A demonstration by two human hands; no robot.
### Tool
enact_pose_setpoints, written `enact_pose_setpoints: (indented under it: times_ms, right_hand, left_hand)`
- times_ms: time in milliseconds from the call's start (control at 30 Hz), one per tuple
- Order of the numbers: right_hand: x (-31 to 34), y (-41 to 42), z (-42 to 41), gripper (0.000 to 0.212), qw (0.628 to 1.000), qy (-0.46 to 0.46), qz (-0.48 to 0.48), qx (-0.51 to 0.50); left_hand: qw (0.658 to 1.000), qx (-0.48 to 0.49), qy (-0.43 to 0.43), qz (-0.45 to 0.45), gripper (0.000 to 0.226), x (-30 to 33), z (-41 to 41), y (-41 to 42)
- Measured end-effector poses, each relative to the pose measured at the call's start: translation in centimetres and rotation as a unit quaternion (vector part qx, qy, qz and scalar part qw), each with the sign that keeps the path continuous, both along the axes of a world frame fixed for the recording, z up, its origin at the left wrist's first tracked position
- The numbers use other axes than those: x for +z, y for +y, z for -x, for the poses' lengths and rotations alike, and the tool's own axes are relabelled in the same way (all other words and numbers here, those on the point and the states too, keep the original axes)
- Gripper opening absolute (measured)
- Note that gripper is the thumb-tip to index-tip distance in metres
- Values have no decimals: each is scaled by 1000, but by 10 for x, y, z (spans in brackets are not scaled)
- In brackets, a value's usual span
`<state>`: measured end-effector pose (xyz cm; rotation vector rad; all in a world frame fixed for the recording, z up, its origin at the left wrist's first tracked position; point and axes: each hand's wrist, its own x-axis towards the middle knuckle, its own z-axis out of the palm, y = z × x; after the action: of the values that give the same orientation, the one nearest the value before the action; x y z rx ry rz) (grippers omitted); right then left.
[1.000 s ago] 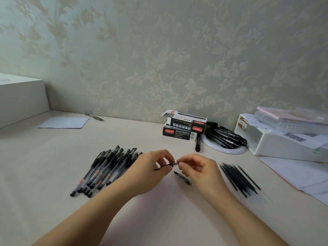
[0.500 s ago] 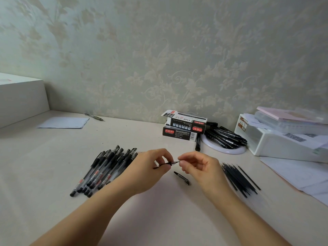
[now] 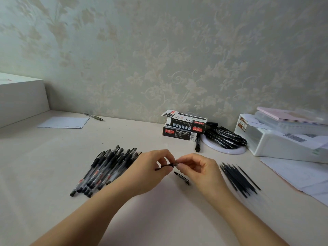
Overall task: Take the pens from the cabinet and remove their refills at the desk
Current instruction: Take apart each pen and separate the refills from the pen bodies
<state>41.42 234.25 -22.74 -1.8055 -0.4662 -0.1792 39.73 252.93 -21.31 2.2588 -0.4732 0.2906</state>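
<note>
The gel pen (image 3: 164, 167), light, slim and probably slick, was held just above the desk (image 3: 53, 174), the left hand (image 3: 150, 172) gripping its barrel and the right hand (image 3: 195, 170) pinching the tip end, the sensible purchase for unscrewing.

A black pen (image 3: 164, 167) sits level at frame centre, pinched at both ends, with a loose cap (image 3: 181, 177) on the table just below it. Capped pens (image 3: 104, 170) lie fanned at left centre; bare dark refills (image 3: 238, 178) lie bunched at right centre
</note>
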Motion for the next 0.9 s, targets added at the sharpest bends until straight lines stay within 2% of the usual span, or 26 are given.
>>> enact_pose_setpoints:
  times_ms: [133,267,400,500,533,633,667,833,900]
  right_hand:
    - [-1,-2,-3,17,1000,17,-13,-8]
    - [-3,-3,-6,9,999,40,10,-7]
    - [-6,-2,-6,41,991,0,129,-45]
    - [-3,-1,-3,48,985,-13,161,-57]
    - [-2,-1,-3,43,987,-14,150,-55]
    - [2,-3,-3,10,995,-8,97,-27]
    - [2,-3,-3,7,996,0,86,-14]
    - [-3,-3,-2,41,991,12,127,-32]
    - [-2,-3,-2,39,992,6,125,-35]
  left_hand:
    - [1000,19,-15,3,11,1,0,-2]
    - [998,16,-51,-33,12,1,1,-4]
    - [996,-2,-81,-46,9,1,2,-7]
    - [995,-4,-84,-53,8,1,2,-8]
    - [996,1,-83,-45,8,0,2,-7]
    - [996,23,-78,-25,8,0,-1,-5]
    - [997,24,-75,-22,8,0,-1,-4]
    - [997,-3,-71,-21,10,-2,0,-6]
    - [997,5,-70,-22,10,-2,-1,-5]
